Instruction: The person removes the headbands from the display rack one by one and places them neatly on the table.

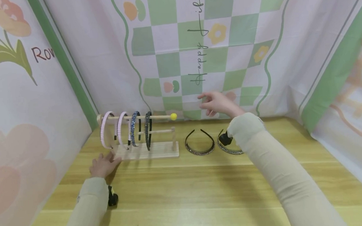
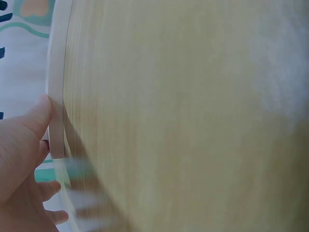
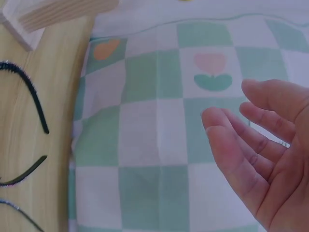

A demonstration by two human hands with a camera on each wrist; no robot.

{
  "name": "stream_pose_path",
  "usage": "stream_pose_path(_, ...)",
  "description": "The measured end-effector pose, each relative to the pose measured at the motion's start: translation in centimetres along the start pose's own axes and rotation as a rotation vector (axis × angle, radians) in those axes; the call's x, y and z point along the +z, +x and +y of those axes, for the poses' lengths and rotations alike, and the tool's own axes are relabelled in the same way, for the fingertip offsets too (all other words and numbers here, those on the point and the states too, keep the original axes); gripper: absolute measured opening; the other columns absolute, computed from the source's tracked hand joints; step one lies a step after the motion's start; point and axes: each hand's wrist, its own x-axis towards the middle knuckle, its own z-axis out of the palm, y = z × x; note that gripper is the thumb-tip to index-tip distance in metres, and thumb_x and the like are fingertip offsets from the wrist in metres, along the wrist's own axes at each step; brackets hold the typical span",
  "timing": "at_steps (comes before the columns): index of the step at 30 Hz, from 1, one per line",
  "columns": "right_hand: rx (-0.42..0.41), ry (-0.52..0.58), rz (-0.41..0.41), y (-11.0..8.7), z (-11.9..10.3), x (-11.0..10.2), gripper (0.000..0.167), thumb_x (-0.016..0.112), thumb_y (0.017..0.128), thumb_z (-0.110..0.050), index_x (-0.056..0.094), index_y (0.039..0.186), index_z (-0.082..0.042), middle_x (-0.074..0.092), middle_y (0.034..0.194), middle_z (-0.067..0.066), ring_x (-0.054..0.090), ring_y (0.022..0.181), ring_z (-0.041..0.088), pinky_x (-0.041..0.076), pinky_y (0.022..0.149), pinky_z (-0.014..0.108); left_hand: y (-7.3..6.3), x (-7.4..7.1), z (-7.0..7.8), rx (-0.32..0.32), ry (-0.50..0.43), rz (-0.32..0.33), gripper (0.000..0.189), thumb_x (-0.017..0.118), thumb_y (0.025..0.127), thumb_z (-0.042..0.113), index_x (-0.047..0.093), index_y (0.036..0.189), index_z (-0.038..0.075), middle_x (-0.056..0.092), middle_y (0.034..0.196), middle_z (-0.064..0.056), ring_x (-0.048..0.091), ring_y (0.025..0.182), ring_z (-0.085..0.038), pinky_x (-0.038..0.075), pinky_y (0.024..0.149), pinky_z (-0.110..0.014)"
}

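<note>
A wooden headband stand (image 1: 167,149) stands at the left back of the table, its upper rod tipped with a yellow ball (image 1: 173,116). Along that rod hang a pink headband (image 1: 102,130), a second pink headband (image 1: 119,131), a blue glittery headband (image 1: 133,129) and a dark headband (image 1: 147,132). My left hand (image 1: 103,166) grips the left end of the stand's base, thumb on its edge in the left wrist view. Raised before the back curtain, my right hand (image 1: 218,103) holds nothing, fingers loosely bent. Below it lie a black toothed headband (image 1: 200,152) and another, partly hidden headband (image 1: 232,151).
The stand also has a lower rod (image 1: 157,131). Behind the wooden table (image 1: 173,195) hangs a green-and-white checked curtain (image 1: 192,34), with further curtains at both sides. A small black device (image 1: 112,198) is worn at the left wrist, another (image 1: 225,139) at the right.
</note>
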Motion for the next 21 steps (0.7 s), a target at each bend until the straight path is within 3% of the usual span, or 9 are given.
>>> stream_pose_path(7,-0.017,-0.020,-0.005,0.4,-2.4,0.9,0.044,0.057,0.091,-0.012,0.045,0.133,-0.006,0.058,0.110,0.018,0.061,0.074,0.032,0.055,0.066,0.038,0.0,0.0,0.0,0.000,-0.003,0.004,0.077,0.038,0.090,0.059,0.023,0.144,0.006,0.003,0.142,-0.038,0.005,0.122,-0.061,0.011,0.092,-0.072)
stream_pose_path(21,-0.046,-0.038,-0.036,1.6,-5.4,2.7,0.044,0.056,0.091,-0.011,0.045,0.133,-0.008,0.056,0.111,0.014,0.061,0.071,0.028,0.054,0.064,0.035,0.2,-0.1,-0.1,-0.006,0.001,0.000,0.079,0.037,0.090,0.061,0.023,0.145,0.007,0.003,0.142,-0.038,0.004,0.122,-0.062,0.013,0.091,-0.072)
